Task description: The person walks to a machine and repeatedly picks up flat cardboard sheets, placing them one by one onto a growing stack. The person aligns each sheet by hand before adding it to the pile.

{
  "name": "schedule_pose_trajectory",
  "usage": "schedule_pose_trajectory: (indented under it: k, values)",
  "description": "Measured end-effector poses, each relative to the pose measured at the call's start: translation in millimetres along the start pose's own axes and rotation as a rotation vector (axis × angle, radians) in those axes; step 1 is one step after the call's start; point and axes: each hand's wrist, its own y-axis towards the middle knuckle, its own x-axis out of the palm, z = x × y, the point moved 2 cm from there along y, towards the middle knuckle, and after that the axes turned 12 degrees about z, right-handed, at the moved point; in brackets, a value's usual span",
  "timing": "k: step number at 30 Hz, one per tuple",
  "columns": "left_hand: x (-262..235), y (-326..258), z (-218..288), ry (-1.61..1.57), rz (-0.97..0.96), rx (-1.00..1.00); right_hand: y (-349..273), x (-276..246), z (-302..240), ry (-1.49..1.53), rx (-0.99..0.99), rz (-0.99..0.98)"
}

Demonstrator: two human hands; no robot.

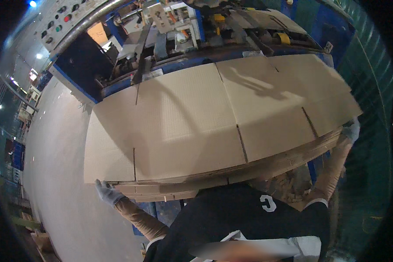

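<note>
A wide stack of flat brown corrugated cardboard sheets (183, 118) lies across the front of a blue machine, its near edge close against my body. The top sheet has crease lines and dark slots cut into it. At the near left corner my left hand (108, 193), in a pale glove, is closed on the edge of the sheets. Round the right edge, near the far right corner of the front, my right hand (353, 131) is gloved too and grips the stack; its fingers are partly hidden. Brown sleeves cover both my forearms.
Behind the sheets stands the blue machine (74, 72) with metal arms, rollers and yellow parts. A control panel (59, 26) with red and green buttons is at the upper left. Cardboard scraps (288, 185) lie below the stack. A green corrugated wall (375, 87) rises at the right.
</note>
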Motion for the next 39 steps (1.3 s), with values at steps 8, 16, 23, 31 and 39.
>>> schedule_pose_trajectory:
  k: [8, 16, 23, 31, 39]
  values:
    - [2.6, 29.8, -12.8, 0.069, -0.218, 0.420, -115.7, 115.5, -134.1, -0.302, -0.491, -0.385]
    - [28.3, -74.4, 23.6, 0.161, -0.743, 0.308, -285.6, 90.2, -55.6, -0.777, -0.807, -1.115]
    - [37.2, -206.3, -4.7, 0.869, -1.593, 1.571, -346.7, 110.8, 7.5, -0.640, -1.515, -1.490]
    - [55.6, -188.0, -21.2, 0.852, -1.712, 1.664, -328.6, 138.7, 19.4, -0.626, -1.339, -1.629]
    - [137.7, -165.2, -51.1, 0.569, -1.508, 1.699, -283.8, 212.6, 54.0, -0.905, -1.283, -1.464]
